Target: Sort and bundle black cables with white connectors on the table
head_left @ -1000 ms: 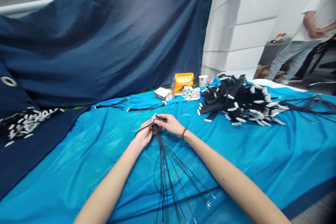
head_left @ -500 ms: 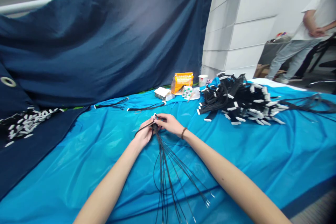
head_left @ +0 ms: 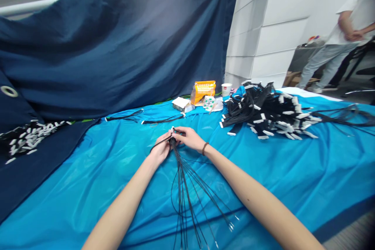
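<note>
Both hands meet at the middle of the blue sheet, fingers closed around the white connector end of a black wire harness (head_left: pixel 182 179). My left hand (head_left: pixel 161 148) grips it from the left, and a black wire crosses that palm. From the right, my right hand (head_left: pixel 189 138) pinches the same end between thumb and fingers; a brown band circles the wrist. Loose black wires fan down toward me, several ending in small metallic tips. The fingers partly hide the connector itself.
A large heap of black harnesses with white connectors (head_left: pixel 263 113) lies to the right. Another pile (head_left: pixel 32 138) sits far left. Behind my hands are two harnesses, an opened small box (head_left: pixel 181 104), an orange pouch (head_left: pixel 203 91) and a paper cup (head_left: pixel 226 89). A person (head_left: pixel 345 39) stands back right.
</note>
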Motion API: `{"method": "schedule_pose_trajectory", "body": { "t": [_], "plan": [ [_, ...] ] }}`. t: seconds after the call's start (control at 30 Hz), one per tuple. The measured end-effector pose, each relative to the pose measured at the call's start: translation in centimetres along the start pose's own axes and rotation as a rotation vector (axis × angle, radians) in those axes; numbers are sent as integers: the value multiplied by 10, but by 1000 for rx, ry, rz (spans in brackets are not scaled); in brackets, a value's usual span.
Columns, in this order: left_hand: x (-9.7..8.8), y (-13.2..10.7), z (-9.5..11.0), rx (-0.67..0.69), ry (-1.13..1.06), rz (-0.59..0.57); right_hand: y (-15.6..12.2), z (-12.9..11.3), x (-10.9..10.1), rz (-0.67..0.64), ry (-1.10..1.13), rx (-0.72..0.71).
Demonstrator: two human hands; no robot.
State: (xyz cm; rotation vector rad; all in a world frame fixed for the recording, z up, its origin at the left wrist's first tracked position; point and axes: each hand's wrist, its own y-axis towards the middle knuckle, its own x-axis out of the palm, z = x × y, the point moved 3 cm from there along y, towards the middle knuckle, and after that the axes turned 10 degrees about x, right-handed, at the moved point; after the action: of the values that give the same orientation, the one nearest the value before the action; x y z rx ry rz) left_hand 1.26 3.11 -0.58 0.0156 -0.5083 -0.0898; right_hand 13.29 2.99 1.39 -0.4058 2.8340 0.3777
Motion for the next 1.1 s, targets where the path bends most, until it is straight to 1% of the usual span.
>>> {"method": "schedule_pose_trajectory", "body": {
  "t": [0.7,0.9,1.1],
  "plan": [
    [0,0,0,1,8,2,0,0,0,-4,-28,-1],
    [1,0,-1,0,-5,-15,0,0,0,-5,-28,-1],
    [2,-3,1,-10,-6,7,-1,0,0,-10,-32,5]
  ]
}}
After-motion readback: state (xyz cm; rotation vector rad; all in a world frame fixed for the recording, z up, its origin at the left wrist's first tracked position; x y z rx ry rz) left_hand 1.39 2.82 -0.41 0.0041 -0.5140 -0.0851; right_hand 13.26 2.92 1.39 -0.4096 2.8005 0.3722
